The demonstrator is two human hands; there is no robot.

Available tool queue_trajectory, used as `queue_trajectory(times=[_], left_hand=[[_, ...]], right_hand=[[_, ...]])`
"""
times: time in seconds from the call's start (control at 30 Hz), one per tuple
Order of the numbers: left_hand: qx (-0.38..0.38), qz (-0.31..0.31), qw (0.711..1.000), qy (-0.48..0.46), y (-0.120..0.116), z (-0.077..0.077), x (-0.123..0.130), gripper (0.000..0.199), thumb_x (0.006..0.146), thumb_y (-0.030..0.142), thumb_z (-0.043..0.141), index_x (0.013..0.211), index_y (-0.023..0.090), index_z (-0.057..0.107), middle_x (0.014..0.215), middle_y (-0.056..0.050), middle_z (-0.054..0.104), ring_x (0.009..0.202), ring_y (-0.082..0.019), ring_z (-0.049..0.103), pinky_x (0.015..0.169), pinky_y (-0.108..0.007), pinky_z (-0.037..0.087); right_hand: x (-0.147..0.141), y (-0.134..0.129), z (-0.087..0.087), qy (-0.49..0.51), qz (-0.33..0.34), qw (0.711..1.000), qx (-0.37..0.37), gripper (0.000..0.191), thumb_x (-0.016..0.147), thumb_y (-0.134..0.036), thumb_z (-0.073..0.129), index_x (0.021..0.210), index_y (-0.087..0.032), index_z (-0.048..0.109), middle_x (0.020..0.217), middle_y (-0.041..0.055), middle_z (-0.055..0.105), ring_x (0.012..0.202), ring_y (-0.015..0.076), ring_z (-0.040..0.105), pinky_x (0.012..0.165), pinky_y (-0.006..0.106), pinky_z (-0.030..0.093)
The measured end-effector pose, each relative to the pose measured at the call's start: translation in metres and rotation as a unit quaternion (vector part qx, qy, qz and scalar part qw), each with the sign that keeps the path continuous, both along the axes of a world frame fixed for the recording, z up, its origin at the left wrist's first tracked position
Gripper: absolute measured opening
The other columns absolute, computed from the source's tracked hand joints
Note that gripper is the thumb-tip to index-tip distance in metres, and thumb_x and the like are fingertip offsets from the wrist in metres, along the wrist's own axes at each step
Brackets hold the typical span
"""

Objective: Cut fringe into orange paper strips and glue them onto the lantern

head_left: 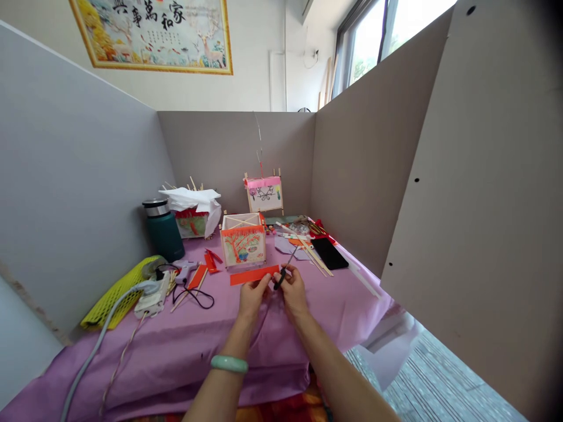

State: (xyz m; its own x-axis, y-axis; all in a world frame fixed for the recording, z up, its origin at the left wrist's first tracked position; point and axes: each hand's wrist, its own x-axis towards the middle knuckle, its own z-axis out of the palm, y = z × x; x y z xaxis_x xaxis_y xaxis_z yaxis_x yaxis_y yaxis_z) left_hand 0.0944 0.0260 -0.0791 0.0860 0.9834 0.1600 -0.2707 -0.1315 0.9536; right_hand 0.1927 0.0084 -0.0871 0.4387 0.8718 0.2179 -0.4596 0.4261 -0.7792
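Observation:
My left hand (254, 297), with a pale green bangle on its wrist, pinches the lower edge of a long orange-red paper strip (250, 275). Fingers of my right hand (294, 288) are closed round the dark handles of a pair of scissors (280, 279), whose blades point up and away to the right, close to the strip's right end. Just behind the strip stands a square lantern (244, 246) with a drawn tree on its front and orange fringe along its top.
A teal bottle (163, 231), a glue gun (186, 271), a power strip (152, 300) and cables lie left. Behind are a box under white paper (192, 223) and a pink-topped lantern (265, 194). Wooden sticks (314, 256) and a black phone (329, 253) lie right.

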Motion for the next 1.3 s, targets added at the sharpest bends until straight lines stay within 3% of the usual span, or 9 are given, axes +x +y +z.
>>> queue_trajectory(times=[0.2, 0.4, 0.67, 0.83, 0.97, 1.13, 1.3], left_hand=[[-0.013, -0.009, 0.996, -0.085, 0.009, -0.002, 0.001, 0.033, 0.057, 0.041, 0.082, 0.059, 0.013, 0.065, 0.047, 0.000, 0.055, 0.044, -0.009, 0.046, 0.046, -0.022, 0.035], [-0.048, 0.014, 0.980, -0.193, 0.015, 0.000, -0.004, 0.031, 0.052, 0.035, 0.083, 0.063, 0.012, 0.066, 0.062, -0.005, 0.066, 0.042, -0.007, 0.047, 0.043, -0.021, 0.036], [-0.073, 0.004, 0.972, -0.222, 0.027, 0.006, -0.009, 0.033, 0.047, 0.028, 0.085, 0.064, 0.011, 0.063, 0.058, -0.001, 0.063, 0.041, -0.008, 0.048, 0.042, -0.022, 0.037], [-0.058, 0.002, 0.975, -0.212, 0.026, 0.004, -0.010, 0.029, 0.051, 0.030, 0.081, 0.060, 0.012, 0.060, 0.050, 0.002, 0.057, 0.041, -0.007, 0.046, 0.042, -0.021, 0.035], [-0.038, 0.004, 0.981, -0.188, 0.024, 0.001, -0.009, 0.029, 0.054, 0.033, 0.080, 0.061, 0.012, 0.060, 0.048, 0.003, 0.054, 0.041, -0.007, 0.045, 0.043, -0.021, 0.034], [-0.037, 0.001, 0.988, -0.151, 0.023, 0.001, -0.009, 0.034, 0.055, 0.041, 0.078, 0.063, 0.012, 0.061, 0.046, 0.002, 0.053, 0.041, -0.008, 0.045, 0.043, -0.021, 0.033], [-0.034, 0.011, 0.984, -0.172, 0.022, 0.004, -0.009, 0.037, 0.051, 0.041, 0.081, 0.065, 0.012, 0.062, 0.060, -0.002, 0.063, 0.042, -0.006, 0.046, 0.044, -0.021, 0.035]], right_hand=[[-0.001, -0.001, 0.002, -0.053, 0.015, 0.998, -0.005, 0.047, 0.062, -0.035, 0.078, 0.099, -0.022, 0.051, 0.072, -0.0040, 0.064, 0.065, 0.0139, 0.061, 0.058, 0.024, 0.045], [0.004, -0.005, 0.004, -0.098, 0.035, 0.994, -0.019, 0.044, 0.068, -0.038, 0.074, 0.103, -0.022, 0.052, 0.072, -0.0028, 0.065, 0.065, 0.0149, 0.061, 0.065, 0.027, 0.046], [0.004, -0.011, 0.011, -0.189, 0.102, 0.976, -0.020, 0.043, 0.069, -0.038, 0.074, 0.104, -0.021, 0.057, 0.072, -0.0027, 0.062, 0.067, 0.0143, 0.058, 0.062, 0.026, 0.043], [0.001, -0.011, 0.014, -0.208, 0.130, 0.969, -0.020, 0.046, 0.065, -0.034, 0.077, 0.105, -0.021, 0.059, 0.078, -0.0019, 0.063, 0.069, 0.0136, 0.057, 0.064, 0.026, 0.044], [0.000, -0.010, 0.010, -0.196, 0.088, 0.976, -0.031, 0.050, 0.058, -0.028, 0.079, 0.105, -0.021, 0.062, 0.081, -0.0017, 0.065, 0.076, 0.0155, 0.060, 0.073, 0.029, 0.047], [0.001, -0.008, 0.004, -0.242, 0.055, 0.968, -0.026, 0.060, 0.057, -0.021, 0.078, 0.115, -0.021, 0.061, 0.101, 0.0030, 0.067, 0.095, 0.0189, 0.061, 0.081, 0.030, 0.048], [0.007, 0.001, -0.006, -0.254, -0.021, 0.965, -0.058, 0.061, 0.062, -0.026, 0.075, 0.120, -0.022, 0.056, 0.101, 0.0027, 0.067, 0.091, 0.0195, 0.063, 0.082, 0.033, 0.048]])
